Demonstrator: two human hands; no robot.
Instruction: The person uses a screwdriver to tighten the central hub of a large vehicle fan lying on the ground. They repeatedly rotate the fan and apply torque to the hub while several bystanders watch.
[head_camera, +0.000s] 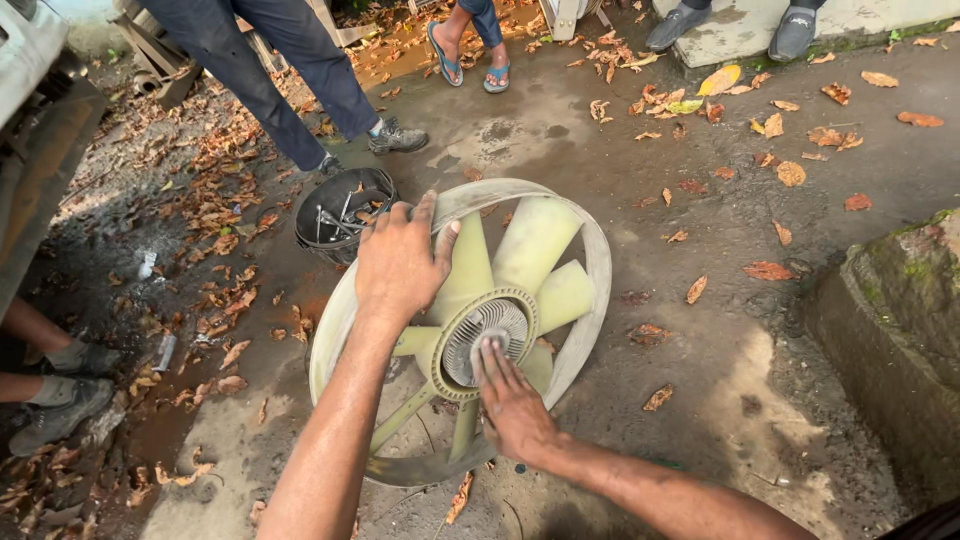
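Fan (530, 250) stands tilted before us: left hand (400, 265) grips its far rim (598, 270), right hand (510, 400) lies flat on the near hub (487, 335).

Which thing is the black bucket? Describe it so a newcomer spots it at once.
Start at the big pale ringed fan standing on the ground. Just beyond its upper left rim, past the left hand, sits the black bucket. It alone is round, dark and holds shiny metal tools.
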